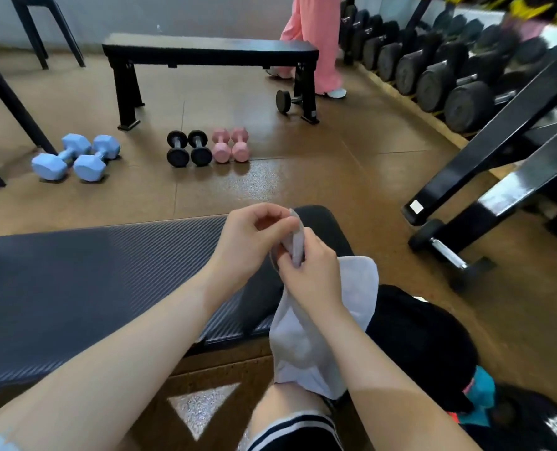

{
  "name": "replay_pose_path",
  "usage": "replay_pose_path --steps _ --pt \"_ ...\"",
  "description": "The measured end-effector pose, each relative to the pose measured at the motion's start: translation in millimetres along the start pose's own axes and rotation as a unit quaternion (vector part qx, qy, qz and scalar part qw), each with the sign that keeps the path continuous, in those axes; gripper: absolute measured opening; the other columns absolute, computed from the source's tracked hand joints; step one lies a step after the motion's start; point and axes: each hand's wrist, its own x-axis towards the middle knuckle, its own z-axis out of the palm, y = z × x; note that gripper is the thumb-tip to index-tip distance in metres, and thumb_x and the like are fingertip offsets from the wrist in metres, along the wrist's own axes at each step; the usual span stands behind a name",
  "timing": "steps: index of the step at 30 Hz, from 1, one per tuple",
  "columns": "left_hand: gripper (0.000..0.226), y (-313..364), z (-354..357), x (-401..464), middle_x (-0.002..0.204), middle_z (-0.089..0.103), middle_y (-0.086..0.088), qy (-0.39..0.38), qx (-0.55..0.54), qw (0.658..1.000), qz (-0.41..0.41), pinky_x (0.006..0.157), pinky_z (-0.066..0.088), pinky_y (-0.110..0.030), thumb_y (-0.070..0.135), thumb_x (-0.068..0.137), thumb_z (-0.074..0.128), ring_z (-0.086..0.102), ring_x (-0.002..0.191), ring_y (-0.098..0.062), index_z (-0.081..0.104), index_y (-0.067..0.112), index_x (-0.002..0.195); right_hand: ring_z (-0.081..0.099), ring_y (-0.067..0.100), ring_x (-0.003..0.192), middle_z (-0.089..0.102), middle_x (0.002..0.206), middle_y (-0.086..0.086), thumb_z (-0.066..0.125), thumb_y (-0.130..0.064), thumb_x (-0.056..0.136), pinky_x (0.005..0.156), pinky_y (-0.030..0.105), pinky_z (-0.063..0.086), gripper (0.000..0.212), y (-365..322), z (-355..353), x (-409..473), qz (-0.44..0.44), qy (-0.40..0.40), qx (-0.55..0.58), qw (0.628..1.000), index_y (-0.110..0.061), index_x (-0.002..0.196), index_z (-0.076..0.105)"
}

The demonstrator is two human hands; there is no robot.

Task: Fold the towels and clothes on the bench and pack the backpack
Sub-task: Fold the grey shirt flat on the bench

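A pale lavender-grey cloth [303, 336] hangs in front of me, draping over my knee. My left hand [251, 239] pinches its top corner between thumb and fingers. Just below, my right hand [313, 271] grips the bunched upper part of the same cloth. The dark padded bench [75, 288] lies under my left forearm, its top bare where visible. A black backpack [423, 336] sits on the floor at my right, partly behind the cloth, with something teal and orange [482, 388] beside it.
On the brown floor ahead lie blue dumbbells [75, 157], black dumbbells [189, 148] and pink dumbbells [230, 144]. A second black bench [209, 50] stands beyond them. A dumbbell rack [449, 76] and a black frame [485, 177] are on the right. A person in pink trousers [316, 37] stands at the back.
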Motion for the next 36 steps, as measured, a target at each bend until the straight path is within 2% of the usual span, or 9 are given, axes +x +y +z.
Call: replay_pose_path --steps 5,8,11,15,18,21,29,32,36 --pt "0.017 2 25 -4 0.071 0.06 0.006 -0.079 -0.005 0.997 0.001 0.067 0.044 -0.016 0.004 0.077 0.069 0.053 0.068 -0.006 0.063 0.019 0.075 0.048 0.004 0.084 0.052 0.106 -0.004 0.05 0.002 0.081 0.072 0.013 0.041 0.031 31 -40 -23 -0.019 0.045 0.011 0.999 -0.011 0.107 0.057" --pt "0.019 9 55 -11 0.073 0.055 0.007 -0.146 0.01 0.989 0.001 0.066 0.042 -0.012 0.006 0.079 0.067 0.048 0.067 -0.006 0.06 0.022 0.087 0.045 0.008 0.086 0.049 0.106 0.0 0.049 0.006 0.076 0.071 0.022 0.039 0.028 64 -65 -34 0.004 0.069 -0.055 0.996 -0.009 0.098 0.056" --pt "0.021 16 89 -22 0.076 0.059 0.009 -0.167 0.048 0.985 -0.018 0.068 0.042 -0.012 0.008 0.084 0.064 0.052 0.069 -0.003 0.066 0.02 0.101 0.041 0.005 0.071 0.05 0.083 -0.004 0.051 0.004 0.076 0.062 0.02 0.03 0.015 98 -88 -55 0.054 0.058 -0.077 0.994 -0.009 0.081 0.055" --pt "0.02 15 116 -45 0.074 0.063 0.004 -0.227 0.087 0.969 -0.048 0.07 0.044 -0.028 0.015 0.088 0.06 0.054 0.071 -0.011 0.067 0.027 0.074 0.053 0.007 0.072 0.056 0.074 -0.01 0.049 -0.002 0.088 0.061 0.012 0.039 0.017 123 -116 -84 0.154 0.096 0.0 0.983 -0.016 0.088 0.06" --pt "0.024 12 124 -67 0.066 0.05 0.004 -0.263 -0.004 0.963 -0.056 0.055 0.033 -0.026 0.014 0.093 0.051 0.041 0.059 -0.013 0.061 0.026 0.075 0.056 0.002 0.079 0.058 0.083 -0.014 0.04 -0.011 0.098 0.072 0.02 0.045 0.02 122 -138 -97 0.179 0.127 0.092 0.971 -0.024 0.092 0.055" --pt "0.024 18 124 -83 0.065 0.05 0.004 -0.222 -0.148 0.961 -0.074 0.05 0.033 -0.022 0.011 0.096 0.043 0.043 0.055 -0.009 0.054 0.022 0.079 0.056 -0.003 0.083 0.06 0.086 -0.014 0.042 -0.013 0.098 0.075 0.017 0.045 0.02 108 -160 -94 0.095 0.118 0.115 0.982 -0.023 0.092 0.058" --pt "0.019 43 29 -82 0.06 0.052 0.003 -0.034 -0.213 0.97 -0.11 0.048 0.036 -0.021 0.016 0.096 0.044 0.044 0.051 -0.011 0.05 0.02 0.079 0.059 0.003 0.088 0.066 0.09 -0.009 0.059 -0.012 0.088 0.082 0.011 0.041 0.015 39 -117 -4 -0.081 -0.025 0.031 0.996 -0.012 0.093 0.073" --pt "0.015 30 -33 -78 0.053 0.052 0.01 0.1 -0.073 0.991 -0.057 0.041 0.034 -0.017 0.017 0.097 0.044 0.043 0.043 -0.004 0.05 0.02 0.083 0.053 -0.001 0.083 0.063 0.087 -0.008 0.061 -0.008 0.086 0.077 0.003 0.037 0.013 6 -58 22 -0.134 -0.068 0.029 0.988 -0.007 0.092 0.072" --pt "0.011 -21 -121 -73 0.067 0.055 0.006 0.236 0.17 0.955 -0.057 0.054 0.035 -0.029 0.026 0.094 0.047 0.046 0.055 -0.009 0.052 0.018 0.088 0.057 0.018 0.084 0.069 0.087 0.004 0.062 -0.017 0.087 0.077 0.029 0.043 0.01 -24 39 45 -0.134 -0.166 0.007 0.977 -0.009 0.087 0.069"
